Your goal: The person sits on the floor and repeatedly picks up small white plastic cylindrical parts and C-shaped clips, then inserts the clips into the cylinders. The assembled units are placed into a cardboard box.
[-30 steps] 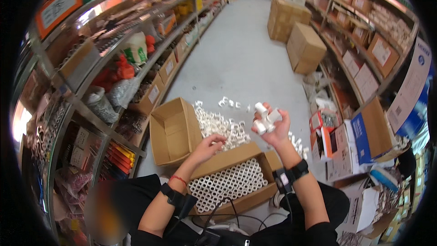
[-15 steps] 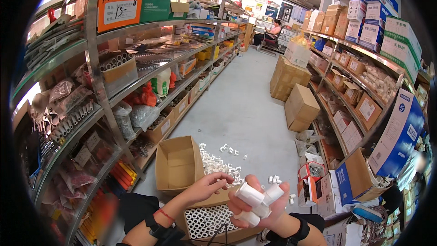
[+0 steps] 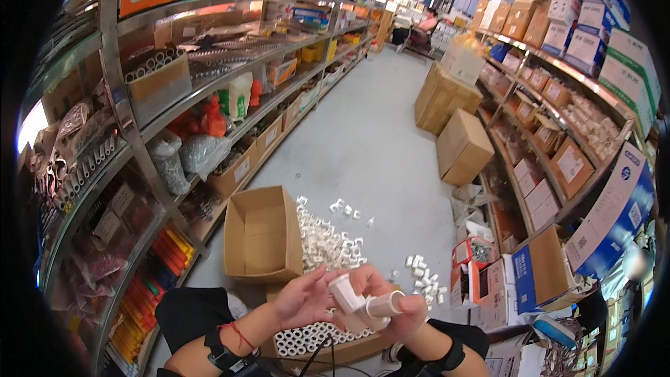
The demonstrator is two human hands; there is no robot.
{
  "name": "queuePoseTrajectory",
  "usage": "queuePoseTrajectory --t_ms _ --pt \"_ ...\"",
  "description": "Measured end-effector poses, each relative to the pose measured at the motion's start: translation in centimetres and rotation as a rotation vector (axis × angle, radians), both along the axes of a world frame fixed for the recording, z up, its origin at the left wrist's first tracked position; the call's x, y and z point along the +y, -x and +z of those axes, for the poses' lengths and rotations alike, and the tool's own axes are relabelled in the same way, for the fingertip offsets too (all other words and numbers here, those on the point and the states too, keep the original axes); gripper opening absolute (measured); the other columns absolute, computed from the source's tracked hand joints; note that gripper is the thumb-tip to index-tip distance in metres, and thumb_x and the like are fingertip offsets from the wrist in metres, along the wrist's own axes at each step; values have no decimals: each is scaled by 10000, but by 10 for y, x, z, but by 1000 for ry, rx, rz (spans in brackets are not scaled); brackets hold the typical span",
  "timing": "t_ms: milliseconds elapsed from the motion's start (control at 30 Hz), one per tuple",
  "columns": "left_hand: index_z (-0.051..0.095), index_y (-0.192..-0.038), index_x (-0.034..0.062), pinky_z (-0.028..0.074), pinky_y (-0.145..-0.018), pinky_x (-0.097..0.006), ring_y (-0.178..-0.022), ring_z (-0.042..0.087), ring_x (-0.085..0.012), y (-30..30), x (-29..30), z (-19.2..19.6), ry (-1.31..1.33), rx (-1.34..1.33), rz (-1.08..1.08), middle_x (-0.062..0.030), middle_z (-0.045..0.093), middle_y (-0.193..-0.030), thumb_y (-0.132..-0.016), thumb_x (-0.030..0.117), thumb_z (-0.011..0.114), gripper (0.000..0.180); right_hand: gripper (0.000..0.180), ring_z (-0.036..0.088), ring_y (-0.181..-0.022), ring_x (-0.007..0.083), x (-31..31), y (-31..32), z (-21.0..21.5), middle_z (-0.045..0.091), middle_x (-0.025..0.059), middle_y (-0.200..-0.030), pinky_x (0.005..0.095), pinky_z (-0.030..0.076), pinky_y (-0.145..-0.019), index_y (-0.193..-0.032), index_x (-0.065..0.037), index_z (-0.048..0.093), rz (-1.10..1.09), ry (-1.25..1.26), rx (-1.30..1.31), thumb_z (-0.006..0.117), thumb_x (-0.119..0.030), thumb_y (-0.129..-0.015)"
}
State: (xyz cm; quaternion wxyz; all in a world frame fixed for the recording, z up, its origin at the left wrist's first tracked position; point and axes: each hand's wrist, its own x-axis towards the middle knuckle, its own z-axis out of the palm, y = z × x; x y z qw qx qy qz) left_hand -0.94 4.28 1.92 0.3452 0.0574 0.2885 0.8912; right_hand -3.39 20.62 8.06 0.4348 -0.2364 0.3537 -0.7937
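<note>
Right hand [image 3: 408, 315]: curled round a few short white plastic pipe fittings [image 3: 385, 305], thumb and fingers clamped on them.
Left hand [image 3: 300, 300]: loosely spread, close beside the held fittings, palm turned toward them; whether its fingertips touch them, I cannot tell.
Held fittings: between the two hands, in the right one's grip, raised over the packed carton.
Packed carton: a brown cardboard box [image 3: 366, 349] under the hands, filled with rows of white tubular fittings [image 3: 307, 344], round openings upward; the hands cover much of its far edge.
Second carton: an open-topped brown cardboard box [image 3: 257, 234] on the grey floor [image 3: 349, 136], beyond the packed carton's far left corner.
Heap: loose white plastic fittings [image 3: 326, 236] along the second carton's right edge, beyond the left hand.
Small cluster: white cylindrical pieces [image 3: 427, 283] on the floor, beyond the right hand.
Floor's left edge: metal shelving [image 3: 125, 108] with boxes and bags.
Floor's right edge: a tan closed carton [image 3: 464, 146] beside more shelving.
Far end: a seated person [image 3: 426, 22].
</note>
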Motion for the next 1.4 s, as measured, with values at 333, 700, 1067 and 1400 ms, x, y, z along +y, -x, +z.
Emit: queuePoseTrajectory --t_ms 333,700,1067,1400 --pt "495 -1075 106 413 -824 -360 -952 515 -232 0 14 -5 -54 -427 260 -70 529 -1043 -818 518 346 508 378 452 -710 241 -11 33 -21 441 77 -801 315 375 -639 -919 -127 519 -194 -557 1704 633 -326 -619" --pt "425 -1116 82 448 -771 -422 -927 527 -279 9 20 -15 -183 -362 337 -115 513 -1038 -850 449 314 466 658 473 -915 310 -8 46 -34 456 129 -1022 367 404 -772 -1113 -74 418 -222 -531 1395 728 -275 -568" --pt "393 -1139 82 483 -756 -386 -975 520 -299 10 20 -23 -195 -322 271 -124 493 -1080 -877 419 210 464 478 519 -842 239 9 47 -30 526 88 -955 295 463 -686 -1042 -81 532 -218 -598 1323 696 -98 -594" --pt "425 -1120 101 521 -618 -309 -852 568 -213 7 25 -23 101 -252 186 -75 516 -1007 -858 384 376 388 401 556 -905 135 23 44 -25 549 94 -970 231 476 -711 -1059 5 480 -329 -554 781 596 31 -677"
